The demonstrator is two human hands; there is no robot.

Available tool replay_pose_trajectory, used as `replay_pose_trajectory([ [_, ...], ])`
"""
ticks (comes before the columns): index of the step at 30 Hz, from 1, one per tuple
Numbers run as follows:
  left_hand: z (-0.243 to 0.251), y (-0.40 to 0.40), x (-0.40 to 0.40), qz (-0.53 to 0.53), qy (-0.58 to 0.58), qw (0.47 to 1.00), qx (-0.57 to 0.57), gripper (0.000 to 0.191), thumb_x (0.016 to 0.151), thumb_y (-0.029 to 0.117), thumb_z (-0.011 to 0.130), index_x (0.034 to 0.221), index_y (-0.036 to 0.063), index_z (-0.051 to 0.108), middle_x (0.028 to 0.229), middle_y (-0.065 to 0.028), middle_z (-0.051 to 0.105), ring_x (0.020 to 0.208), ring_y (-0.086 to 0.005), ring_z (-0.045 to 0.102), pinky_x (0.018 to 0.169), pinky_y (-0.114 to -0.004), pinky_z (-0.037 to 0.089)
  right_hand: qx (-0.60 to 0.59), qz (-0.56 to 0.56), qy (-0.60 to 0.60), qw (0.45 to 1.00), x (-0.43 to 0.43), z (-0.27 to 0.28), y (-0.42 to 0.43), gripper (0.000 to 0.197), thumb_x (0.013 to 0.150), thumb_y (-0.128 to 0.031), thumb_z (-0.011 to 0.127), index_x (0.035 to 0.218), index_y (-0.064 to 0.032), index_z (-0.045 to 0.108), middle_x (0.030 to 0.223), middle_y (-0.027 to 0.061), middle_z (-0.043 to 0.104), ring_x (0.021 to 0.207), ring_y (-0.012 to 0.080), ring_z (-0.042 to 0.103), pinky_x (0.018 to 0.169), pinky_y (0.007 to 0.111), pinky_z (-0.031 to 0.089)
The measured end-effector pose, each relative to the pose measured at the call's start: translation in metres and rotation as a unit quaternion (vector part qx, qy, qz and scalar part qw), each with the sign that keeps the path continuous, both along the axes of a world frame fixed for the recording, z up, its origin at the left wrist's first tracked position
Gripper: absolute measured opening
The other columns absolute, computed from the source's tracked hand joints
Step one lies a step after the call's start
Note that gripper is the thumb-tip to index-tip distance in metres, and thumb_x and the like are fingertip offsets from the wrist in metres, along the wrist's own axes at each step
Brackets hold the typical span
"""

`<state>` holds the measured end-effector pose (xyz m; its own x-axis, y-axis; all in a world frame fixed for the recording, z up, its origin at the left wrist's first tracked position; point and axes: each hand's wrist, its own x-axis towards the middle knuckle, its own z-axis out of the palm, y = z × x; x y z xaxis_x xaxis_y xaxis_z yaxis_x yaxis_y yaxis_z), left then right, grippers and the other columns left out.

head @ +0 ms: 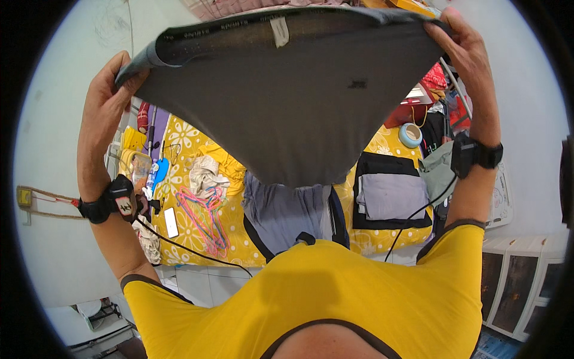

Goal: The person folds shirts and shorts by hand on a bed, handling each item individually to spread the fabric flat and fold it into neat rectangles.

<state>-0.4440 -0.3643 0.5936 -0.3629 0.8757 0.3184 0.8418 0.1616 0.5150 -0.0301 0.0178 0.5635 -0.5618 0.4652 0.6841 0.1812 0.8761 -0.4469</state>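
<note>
Stretched between my hands is a dark grey pair of underpants [287,107], with a lettered waistband and a pale tag inside it. My left hand [112,83] pinches one end of the waistband at the upper left. At the upper right, my right hand [462,42] grips the other end. The garment's lower part hangs over blue-grey clothing [284,215] that lies on a yellow floral sheet [179,251]. To the right rests a folded light grey garment [394,197] on folded black cloth [390,224].
Tangled plastic hangers [208,220], a beige crumpled cloth [207,175], yellow cloth [228,168] and a white phone [171,222] lie at the left. A light blue tape roll [410,135] sits near a red paper bag [401,114] at the right. Cables run from both wrist straps.
</note>
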Motion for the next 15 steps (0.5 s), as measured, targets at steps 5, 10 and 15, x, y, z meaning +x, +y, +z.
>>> replay_pose_trajectory([
  [5,-0.021,0.018,0.011,-0.055,-0.131,0.989,0.038,0.018,0.108,0.013,0.057,0.093,0.0137,0.046,0.075,0.0075,0.048,0.054,0.0031,0.041,0.043,-0.014,0.031,0.097,0.000,-0.054,0.994,0.019,-0.023,0.013,0.021,0.101,-0.022,0.069,0.111,-0.0032,0.069,0.085,-0.0030,0.066,0.065,0.0033,0.053,0.059,0.021,0.044],
  [10,-0.027,0.024,0.018,-0.009,-0.233,0.971,0.058,0.017,0.108,0.018,0.058,0.095,0.0137,0.049,0.077,0.0071,0.055,0.058,0.0004,0.055,0.049,-0.015,0.037,-0.401,0.189,-0.006,0.897,0.026,-0.019,-0.012,0.014,0.109,-0.022,0.059,0.108,-0.0092,0.055,0.075,-0.0046,0.057,0.055,0.0040,0.059,0.045,0.019,0.041],
  [15,-0.025,0.011,0.022,0.006,-0.156,0.983,0.096,0.015,0.107,0.018,0.061,0.098,0.0128,0.051,0.081,0.0060,0.059,0.069,-0.0029,0.061,0.066,-0.019,0.046,-0.396,0.190,0.121,0.890,0.031,-0.033,-0.018,0.014,0.108,-0.023,0.059,0.105,-0.0095,0.056,0.081,-0.0030,0.060,0.061,0.0057,0.062,0.049,0.020,0.043],
])
